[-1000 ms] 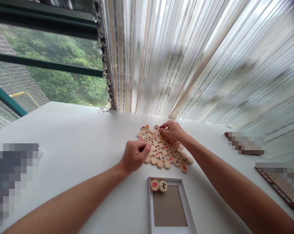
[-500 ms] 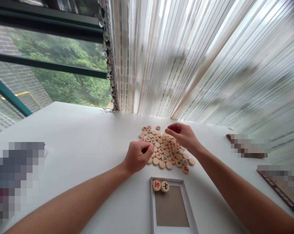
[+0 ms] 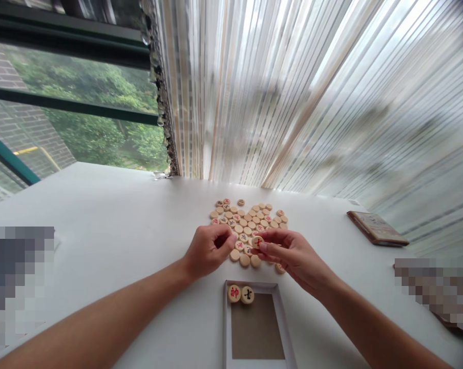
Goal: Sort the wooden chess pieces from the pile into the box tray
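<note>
My right hand (image 3: 298, 256) pinches a xiangqi piece (image 3: 257, 242) between thumb and fingers, its red character facing me, above the near part of the spread pieces. My left hand (image 3: 210, 248) is curled closed at the left edge of the spread; whatever its fingers may hold is hidden. Many round wooden pieces (image 3: 250, 216) lie loosely on the table, some blank side up, others showing red or black characters. Nearer to me is a shallow box (image 3: 256, 328). Inside its far left corner, a red-marked piece (image 3: 234, 293) and a black-marked piece (image 3: 247, 295) sit side by side.
The white table (image 3: 112, 215) runs up to a window and a striped sheer curtain (image 3: 231, 102). A flat brown-edged object (image 3: 377, 228) lies at the right, with a blurred-out one (image 3: 427, 292) nearer. Another blurred-out dark object (image 3: 16, 282) is at the left.
My right hand has come from the far right of the pieces toward me, and a red-marked piece now shows in its fingers. My left hand stays closed. The view has shifted slightly.
</note>
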The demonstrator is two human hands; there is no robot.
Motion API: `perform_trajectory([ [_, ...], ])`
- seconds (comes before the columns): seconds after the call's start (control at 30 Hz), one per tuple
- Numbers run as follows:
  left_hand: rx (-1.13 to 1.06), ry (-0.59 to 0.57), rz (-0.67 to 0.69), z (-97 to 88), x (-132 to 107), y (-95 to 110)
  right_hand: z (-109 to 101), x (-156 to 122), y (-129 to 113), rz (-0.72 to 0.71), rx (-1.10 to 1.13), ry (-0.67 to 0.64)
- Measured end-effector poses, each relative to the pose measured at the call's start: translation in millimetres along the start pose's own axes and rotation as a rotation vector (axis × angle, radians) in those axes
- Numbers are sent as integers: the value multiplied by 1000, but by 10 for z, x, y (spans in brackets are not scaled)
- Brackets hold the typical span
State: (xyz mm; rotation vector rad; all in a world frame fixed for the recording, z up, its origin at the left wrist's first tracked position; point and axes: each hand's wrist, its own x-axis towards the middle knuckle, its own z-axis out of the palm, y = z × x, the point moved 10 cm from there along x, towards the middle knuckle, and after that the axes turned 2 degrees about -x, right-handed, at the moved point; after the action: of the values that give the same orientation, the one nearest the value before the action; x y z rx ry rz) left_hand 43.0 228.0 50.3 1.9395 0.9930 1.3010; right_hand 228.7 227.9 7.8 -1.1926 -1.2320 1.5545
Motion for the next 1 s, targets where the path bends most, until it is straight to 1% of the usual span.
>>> perform_trajectory([
  [0.1,-22,-64,-16,74,-13,-2,172,41,-1,-43,55,-37],
  [0.2,-67,-77,-47,100,-18,-38,275,73,-87,-188,72,-59],
  [0.3,-104,-49,-49,79,-13,-51,290,72,-164,-314,54,-70],
  [0.4,-77,-21,-4,50,-8,-2,232,40,-191,-378,6,-58],
  [0.53,-49,-34,43,82,-15,69,136,-15,-159,-374,-53,-20],
  [0.6,-77,-45,3,115,-27,42,119,-35,-157,-364,-51,-16],
  [0.7,-176,-65,-62,172,-60,3,130,-43,-175,-343,-17,-33],
  [0.77,-215,-74,-79,198,-79,3,151,-35,-168,-308,21,-57],
  [0.9,-244,-78,-104,207,-91,-14,189,-20,-132,-246,81,-99],
  [1.0,-289,-75,-156,212,-91,-76,182,-19,-117,-232,78,-88],
])
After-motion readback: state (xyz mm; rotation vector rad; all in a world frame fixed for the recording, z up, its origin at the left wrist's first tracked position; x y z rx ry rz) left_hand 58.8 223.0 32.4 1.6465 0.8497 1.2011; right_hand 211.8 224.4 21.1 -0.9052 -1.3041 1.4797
